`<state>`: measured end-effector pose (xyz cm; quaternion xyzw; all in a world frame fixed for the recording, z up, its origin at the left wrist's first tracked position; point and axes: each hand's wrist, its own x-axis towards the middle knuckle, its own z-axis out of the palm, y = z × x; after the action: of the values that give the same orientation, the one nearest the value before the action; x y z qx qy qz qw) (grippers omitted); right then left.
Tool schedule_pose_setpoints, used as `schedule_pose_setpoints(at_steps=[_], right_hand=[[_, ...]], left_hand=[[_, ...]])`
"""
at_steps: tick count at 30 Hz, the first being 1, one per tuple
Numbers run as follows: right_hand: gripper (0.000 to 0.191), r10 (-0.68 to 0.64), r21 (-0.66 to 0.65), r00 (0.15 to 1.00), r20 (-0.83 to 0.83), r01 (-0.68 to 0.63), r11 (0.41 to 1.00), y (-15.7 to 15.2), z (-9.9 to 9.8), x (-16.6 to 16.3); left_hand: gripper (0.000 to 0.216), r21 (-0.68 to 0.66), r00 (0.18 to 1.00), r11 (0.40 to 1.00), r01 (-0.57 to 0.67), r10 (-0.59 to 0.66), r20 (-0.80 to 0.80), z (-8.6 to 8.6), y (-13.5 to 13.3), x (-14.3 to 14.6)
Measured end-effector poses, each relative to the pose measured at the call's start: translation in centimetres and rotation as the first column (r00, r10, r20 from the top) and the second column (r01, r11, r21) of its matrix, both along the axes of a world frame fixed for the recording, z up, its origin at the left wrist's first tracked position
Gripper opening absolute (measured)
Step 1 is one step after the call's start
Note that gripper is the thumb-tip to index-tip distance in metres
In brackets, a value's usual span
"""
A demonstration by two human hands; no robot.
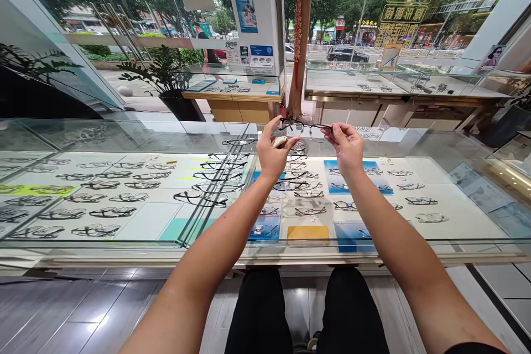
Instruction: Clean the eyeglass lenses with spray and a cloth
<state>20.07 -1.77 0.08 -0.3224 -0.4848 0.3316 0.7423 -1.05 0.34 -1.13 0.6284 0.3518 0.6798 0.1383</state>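
Note:
Dark-rimmed eyeglasses (pixel 305 124) are held up between my two hands above the far part of a glass display counter (pixel 161 215). My left hand (pixel 274 149) grips their left end with its fingers, and a small pale object (pixel 280 141), whose kind I cannot make out, is tucked in the same hand. At the right end, the fingers and thumb of my right hand (pixel 347 146) pinch the frame. Under the glass, below my hands, lie rows of spectacle frames (pixel 310 211). Both wrists hover over the counter top.
Inside the counter are blue display cards (pixel 332 177) and a yellow case (pixel 307 234). Beyond it stand two more glass showcases (pixel 249 97), a potted plant (pixel 166 80) and a post (pixel 299 38). Large windows face a street, where a person (pixel 207 47) shows at the left.

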Motion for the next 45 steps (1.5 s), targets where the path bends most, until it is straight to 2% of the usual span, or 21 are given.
schedule_pose_setpoints(at_steps=[5, 8, 10, 14, 17, 20, 23, 26, 30, 35, 39, 45], right_hand=[[0.052, -0.016, -0.014, 0.996, 0.092, 0.017, 1.0, 0.3, -0.2, 0.2], [0.042, -0.048, 0.01, 0.993, 0.111, 0.047, 0.999, -0.2, 0.1, 0.4], [0.032, -0.106, 0.081, 0.979, 0.176, 0.093, 0.992, -0.9, 0.7, 0.4], [0.021, -0.227, 0.242, 0.884, 0.41, 0.134, 0.961, -2.0, 1.6, 0.4], [0.02, -0.241, 0.26, 0.807, 0.539, 0.113, 0.959, -2.1, 1.7, 0.6], [0.025, -0.16, 0.183, 0.785, 0.599, 0.06, 0.981, -1.5, 1.7, 1.3], [0.029, 0.011, 0.064, 0.805, 0.593, -0.062, 0.996, -1.0, 1.6, 2.0], [0.033, 0.153, -0.027, 0.836, 0.526, -0.163, 0.986, -0.6, 1.6, 2.4], [0.035, 0.272, -0.146, 0.859, 0.434, -0.231, 0.962, -0.5, 1.7, 2.3], [0.032, 0.36, -0.246, 0.878, 0.317, -0.29, 0.925, -0.9, 1.9, 2.0], [0.037, 0.418, -0.321, 0.869, 0.265, -0.329, 0.888, -1.0, 1.9, 2.0], [0.042, 0.443, -0.378, 0.873, 0.204, -0.347, 0.858, -0.7, 1.6, 1.9]], left_hand=[[0.084, -0.02, 1.0, 1.0, -0.005, 0.005, -0.012, 0.1, 0.0, 0.0], [0.082, -0.022, 0.999, 1.0, 0.018, -0.019, -0.042, 0.4, 0.0, -0.1], [0.082, -0.02, 0.996, 1.0, 0.022, -0.024, -0.09, 0.7, -0.1, -0.2], [0.084, 0.044, 0.974, 0.999, 0.028, -0.018, -0.224, 1.5, -0.7, -0.4], [0.082, 0.097, 0.955, 0.993, 0.062, -0.031, -0.294, 1.9, -0.9, -0.4], [0.081, 0.088, 0.939, 0.993, 0.082, -0.047, -0.34, 2.2, -1.0, -0.6], [0.082, 0.021, 0.93, 0.992, 0.122, -0.107, -0.351, 2.4, -0.9, -0.9], [0.084, -0.065, 0.93, 0.974, 0.218, -0.227, -0.287, 2.4, -1.0, -0.9], [0.084, -0.166, 0.906, 0.916, 0.364, -0.39, -0.165, 2.4, -1.2, -0.5], [0.081, -0.205, 0.914, 0.909, 0.362, -0.389, -0.115, 2.1, -1.0, -0.2], [0.084, -0.218, 0.92, 0.914, 0.344, -0.374, -0.117, 1.8, -0.7, -0.2], [0.086, -0.247, 0.914, 0.892, 0.378, -0.402, -0.053, 1.4, -0.4, -0.2]])
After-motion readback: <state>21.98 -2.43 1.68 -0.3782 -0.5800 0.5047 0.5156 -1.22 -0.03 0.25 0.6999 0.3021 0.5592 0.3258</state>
